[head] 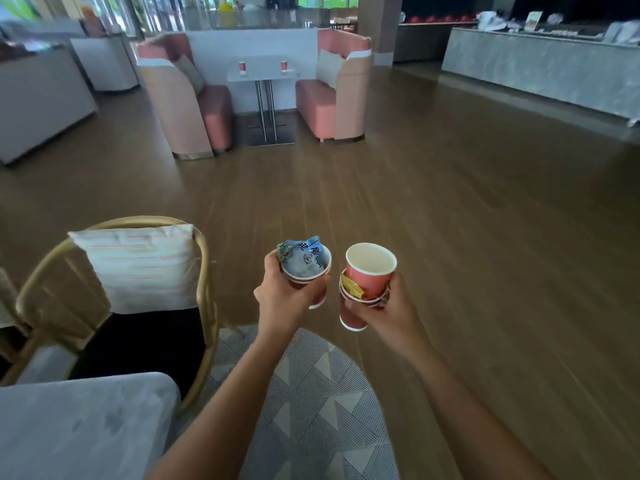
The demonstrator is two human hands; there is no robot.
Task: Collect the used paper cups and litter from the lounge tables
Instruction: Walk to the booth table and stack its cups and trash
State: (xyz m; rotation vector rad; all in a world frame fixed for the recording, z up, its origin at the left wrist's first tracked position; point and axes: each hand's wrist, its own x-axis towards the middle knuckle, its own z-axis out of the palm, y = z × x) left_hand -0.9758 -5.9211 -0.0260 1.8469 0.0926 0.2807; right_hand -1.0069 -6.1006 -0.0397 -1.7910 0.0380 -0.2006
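Note:
My left hand (284, 292) grips a red paper cup (317, 296) stuffed with a crumpled blue wrapper (304, 259). My right hand (384, 313) holds a stack of red paper cups (367, 282); the top cup is empty and tilted, and a yellow wrapper (351, 289) is wedged between the cups. Both hands are held out in front of me over the floor. Far ahead, two more red cups (242, 67) (284, 66) stand on a white booth table (263, 76).
Pink booth sofas (214, 109) (322, 105) flank the far table. A rattan chair (114, 306) with a striped cushion is at my left, a grey table corner (79, 424) lower left. A patterned rug (311, 403) lies below. A marble counter (540, 67) runs at right.

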